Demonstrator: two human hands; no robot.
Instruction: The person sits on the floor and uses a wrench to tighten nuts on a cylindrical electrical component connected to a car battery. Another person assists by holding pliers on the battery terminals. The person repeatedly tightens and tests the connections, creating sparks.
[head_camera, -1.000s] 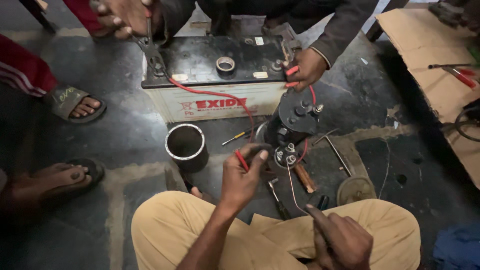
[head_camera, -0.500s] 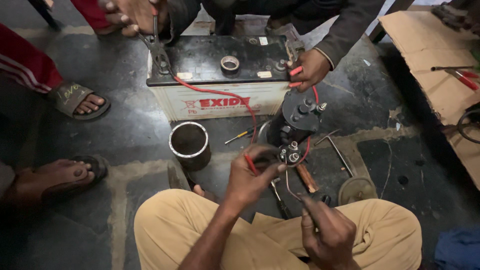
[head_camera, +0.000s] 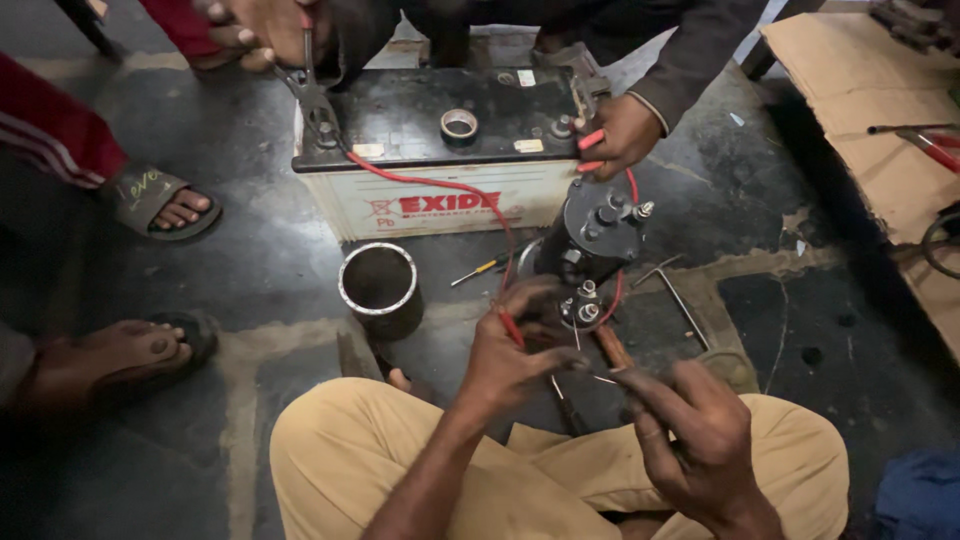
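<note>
Wiring a starter motor on the floor beside the battery

Our left hand pinches a red lead at the starter motor terminals; our right hand grips a thin bare wire. We judge a slip could bridge terminals and spark, since another person's hands hold clamps on the battery.

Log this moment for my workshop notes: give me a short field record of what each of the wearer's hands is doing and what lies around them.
left hand: pinches a red-handled tool against the terminal end of the starter motor
right hand: held over the knee, fingertips on a thin wire
red cable: runs from the battery to the motor
other person's hand: grips red handles at the battery's corner
metal cylinder: open, upright on the floor
screwdriver: lies beside the motor
</note>
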